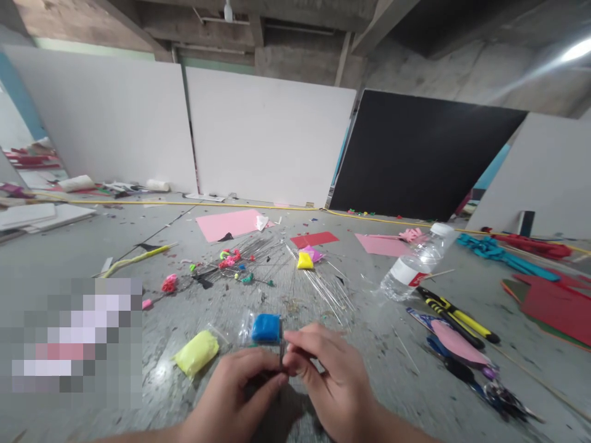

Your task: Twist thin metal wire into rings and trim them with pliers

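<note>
My left hand [237, 391] and my right hand [330, 375] meet low in the middle of the view, fingers pinched together on a thin dark upright piece [281, 352], perhaps a wire or small tool. Just beyond the fingertips lies a blue clay block in a clear bag [265, 327]. A yellow clay lump in a bag [197, 352] lies to the left of my left hand. A spread of thin metal wires [300, 277] covers the grey floor [138, 258] further out.
A clear water bottle [413, 267] lies on its side at right, beside yellow-handled pliers [457, 317] and dark tools [484, 384]. Pink paper sheets [228, 223], red sheets [561, 304], small clay bits [231, 258] and a yellow block [305, 260] lie about. White and black boards [415, 154] stand behind.
</note>
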Tool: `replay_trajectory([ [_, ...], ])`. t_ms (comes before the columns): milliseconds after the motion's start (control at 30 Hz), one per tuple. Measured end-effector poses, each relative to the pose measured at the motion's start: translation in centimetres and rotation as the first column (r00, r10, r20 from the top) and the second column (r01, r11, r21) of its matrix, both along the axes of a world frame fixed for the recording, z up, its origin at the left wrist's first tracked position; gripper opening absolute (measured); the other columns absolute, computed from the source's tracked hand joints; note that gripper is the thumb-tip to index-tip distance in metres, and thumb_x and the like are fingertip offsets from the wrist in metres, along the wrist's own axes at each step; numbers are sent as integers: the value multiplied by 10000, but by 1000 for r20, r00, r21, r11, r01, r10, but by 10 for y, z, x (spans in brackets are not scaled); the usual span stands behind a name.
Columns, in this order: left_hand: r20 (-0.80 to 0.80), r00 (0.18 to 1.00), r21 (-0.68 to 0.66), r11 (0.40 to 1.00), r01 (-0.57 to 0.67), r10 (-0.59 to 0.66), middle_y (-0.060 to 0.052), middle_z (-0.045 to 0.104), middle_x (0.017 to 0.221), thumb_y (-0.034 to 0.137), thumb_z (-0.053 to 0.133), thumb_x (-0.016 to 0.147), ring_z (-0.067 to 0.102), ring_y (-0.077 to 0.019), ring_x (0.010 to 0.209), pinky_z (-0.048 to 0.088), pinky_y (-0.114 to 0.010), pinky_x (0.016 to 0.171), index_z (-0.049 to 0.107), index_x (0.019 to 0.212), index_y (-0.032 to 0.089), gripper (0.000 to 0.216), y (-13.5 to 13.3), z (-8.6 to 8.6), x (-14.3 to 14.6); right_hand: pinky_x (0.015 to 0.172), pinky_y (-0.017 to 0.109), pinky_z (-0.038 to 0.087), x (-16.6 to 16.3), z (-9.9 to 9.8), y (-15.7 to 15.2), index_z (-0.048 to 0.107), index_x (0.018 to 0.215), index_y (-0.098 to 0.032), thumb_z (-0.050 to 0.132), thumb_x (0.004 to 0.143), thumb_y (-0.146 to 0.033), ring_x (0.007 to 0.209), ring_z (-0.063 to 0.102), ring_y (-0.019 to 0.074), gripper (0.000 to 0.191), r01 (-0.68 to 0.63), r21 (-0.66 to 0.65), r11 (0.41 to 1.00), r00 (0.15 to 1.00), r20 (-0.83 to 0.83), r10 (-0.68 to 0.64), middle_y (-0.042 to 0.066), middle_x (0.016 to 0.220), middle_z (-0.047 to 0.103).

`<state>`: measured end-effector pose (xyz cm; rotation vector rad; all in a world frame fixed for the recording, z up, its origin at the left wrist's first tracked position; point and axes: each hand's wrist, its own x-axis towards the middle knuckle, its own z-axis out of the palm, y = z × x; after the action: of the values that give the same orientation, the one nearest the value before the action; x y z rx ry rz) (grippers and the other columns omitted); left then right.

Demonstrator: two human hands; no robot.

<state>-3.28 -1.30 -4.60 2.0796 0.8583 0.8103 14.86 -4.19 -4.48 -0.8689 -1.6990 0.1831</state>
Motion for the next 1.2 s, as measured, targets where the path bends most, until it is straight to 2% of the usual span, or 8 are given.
replay_trajectory([
  [200,-25,999,-24,999,44,-45,-39,732,820,323,539,997,668,-161,766,525,-260,714,724,851,199,266,1,-1,1,669,213,598,-3,-1,2,655,1260,-230,621,1003,-259,692,686,128,261,-15,142,990,1000,11,14,23,794,704],
  [367,-71,995,-15,998,66,-67,-35,709,795,291,529,999,644,-150,735,499,-247,678,694,812,185,271,2,-1,2,673,198,600,-2,-4,5,657,1252,-249,668,980,-308,678,694,116,279,-6,111,994,1000,-9,7,7,786,714],
  [467,-76,994,15,997,79,-78,-30,702,793,280,530,999,639,-148,740,494,-243,672,693,822,190,257,2,-2,2,682,213,622,-2,-9,5,615,1308,-282,698,957,-344,699,719,125,366,-20,82,996,998,-64,25,1,821,727],
  [567,-64,994,42,994,97,-94,-23,707,799,272,528,1003,648,-146,754,502,-239,683,686,821,192,254,3,-3,1,674,212,629,-3,-10,5,602,1291,-288,700,955,-345,707,722,125,355,-46,61,997,993,-108,53,2,838,723],
  [733,-37,993,58,991,117,-115,-27,740,868,274,533,1009,689,-154,815,540,-243,742,699,873,204,225,2,-3,0,691,228,618,0,-4,3,633,1223,-223,645,991,-246,720,717,136,234,-46,143,989,998,45,40,36,845,745],
  [833,-28,992,66,990,128,-126,-29,746,882,264,533,1006,697,-152,815,548,-238,752,699,887,207,213,2,-3,1,665,255,613,3,-4,4,592,1307,-199,585,1016,-202,725,713,157,291,-62,213,975,989,147,31,59,861,755],
  [1000,-46,990,78,988,133,-130,-20,719,819,265,516,1009,670,-130,736,528,-210,680,669,837,196,241,3,-7,1,639,286,600,4,-7,3,513,1402,-173,537,1038,-212,693,710,179,366,-3,264,964,974,221,-57,66,848,763],
  [1200,-63,993,36,994,102,-100,-23,733,839,304,535,997,683,-149,763,542,-233,703,677,854,199,227,2,-5,-2,634,257,563,5,-3,2,570,1245,-163,544,1035,-207,691,686,156,216,-46,264,963,969,247,-22,52,837,754],
])
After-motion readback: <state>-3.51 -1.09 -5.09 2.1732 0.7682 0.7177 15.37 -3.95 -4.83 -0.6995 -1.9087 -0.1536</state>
